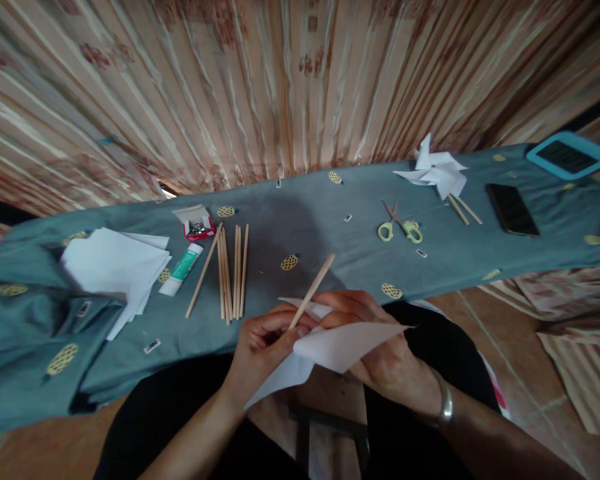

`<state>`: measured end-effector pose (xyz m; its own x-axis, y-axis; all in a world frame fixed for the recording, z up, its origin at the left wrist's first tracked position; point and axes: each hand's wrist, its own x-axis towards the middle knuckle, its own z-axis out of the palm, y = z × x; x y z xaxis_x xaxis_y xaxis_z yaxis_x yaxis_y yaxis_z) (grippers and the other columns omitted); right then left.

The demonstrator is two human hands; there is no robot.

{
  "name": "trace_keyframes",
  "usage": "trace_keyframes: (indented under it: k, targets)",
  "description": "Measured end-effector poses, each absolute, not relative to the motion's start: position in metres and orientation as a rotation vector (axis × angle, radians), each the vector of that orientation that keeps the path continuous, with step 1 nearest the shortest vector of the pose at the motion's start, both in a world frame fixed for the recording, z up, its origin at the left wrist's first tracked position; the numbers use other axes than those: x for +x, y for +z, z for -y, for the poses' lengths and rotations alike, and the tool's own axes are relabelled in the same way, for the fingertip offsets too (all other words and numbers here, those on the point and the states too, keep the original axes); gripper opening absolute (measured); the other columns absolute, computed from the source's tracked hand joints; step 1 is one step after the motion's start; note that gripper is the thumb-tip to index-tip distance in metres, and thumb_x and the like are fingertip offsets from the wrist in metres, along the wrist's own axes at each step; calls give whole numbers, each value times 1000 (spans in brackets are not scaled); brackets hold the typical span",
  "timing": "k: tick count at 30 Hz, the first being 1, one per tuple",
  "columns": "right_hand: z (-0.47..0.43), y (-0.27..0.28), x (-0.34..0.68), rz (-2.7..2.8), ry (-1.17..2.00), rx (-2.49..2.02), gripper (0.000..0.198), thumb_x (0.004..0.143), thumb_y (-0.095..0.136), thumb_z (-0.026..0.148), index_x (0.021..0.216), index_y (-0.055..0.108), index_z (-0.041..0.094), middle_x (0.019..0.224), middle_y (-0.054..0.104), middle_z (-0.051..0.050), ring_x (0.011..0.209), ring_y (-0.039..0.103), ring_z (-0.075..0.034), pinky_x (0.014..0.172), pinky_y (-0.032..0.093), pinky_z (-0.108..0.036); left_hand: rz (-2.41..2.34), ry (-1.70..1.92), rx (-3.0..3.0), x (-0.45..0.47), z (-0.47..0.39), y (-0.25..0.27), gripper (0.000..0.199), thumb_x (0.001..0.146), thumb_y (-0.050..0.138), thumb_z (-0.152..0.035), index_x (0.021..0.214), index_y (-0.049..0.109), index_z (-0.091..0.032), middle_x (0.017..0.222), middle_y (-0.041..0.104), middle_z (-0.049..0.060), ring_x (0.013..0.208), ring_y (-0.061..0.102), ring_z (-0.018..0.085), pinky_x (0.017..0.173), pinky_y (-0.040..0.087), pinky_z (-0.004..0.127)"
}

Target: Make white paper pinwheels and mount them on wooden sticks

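Note:
My left hand (260,343) is closed around the lower part of a wooden stick (314,288), which tilts up to the right. A folded white paper pinwheel (347,345) lies against the stick, its blades spreading below and to the right. My right hand (393,367) grips the paper from behind; several of its fingertips are hidden by a blade. Whether a pin joins paper and stick cannot be seen. Both hands are over my lap at the table's near edge.
On the cloth-covered table (320,213) lie white paper sheets (113,263), a glue stick (181,270), several wooden sticks (234,273) and an open red box of small metal pieces (198,227). Rightward are scissors (399,227), paper pinwheels (437,173), a phone (512,210) and a blue-framed tablet (570,155).

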<state>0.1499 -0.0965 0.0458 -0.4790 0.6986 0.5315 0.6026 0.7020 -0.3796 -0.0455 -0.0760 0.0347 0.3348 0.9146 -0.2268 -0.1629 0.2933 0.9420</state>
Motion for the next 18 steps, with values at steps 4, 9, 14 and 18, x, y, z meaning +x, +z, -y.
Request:
trace_keyframes:
  k: [4,9,14,18]
  targets:
    - [96,36,146,2174,150,-1002,19,95,53,17,109,62,9,111,71,-18,109,68,-27,90,61,-47,-962,848,784,-42,79,27,28,69,84,-43,75,81,-16,73,69,4,56,55,10,50,38,19]
    - [99,32,146,2189,136,-1029,22,96,48,17,109,66,14,108,73,-13,108,69,-25,91,61,-45,-992,794,701,-39,80,25,37,62,87,-48,75,79,-14,62,65,2,50,49,8,47,33,19]
    - [101,30,147,2164,102,-1060,20,94,52,16,108,65,15,109,73,-14,110,68,-26,90,61,-46,-999,767,666,-38,80,26,44,59,87,-53,76,78,-13,58,64,2,47,47,8,46,31,19]
    - [101,30,150,2133,80,-1044,20,92,54,14,110,62,15,111,72,-14,108,68,-27,90,61,-46,-997,783,653,-36,79,28,46,59,87,-54,79,78,-13,60,67,3,49,50,9,47,33,19]
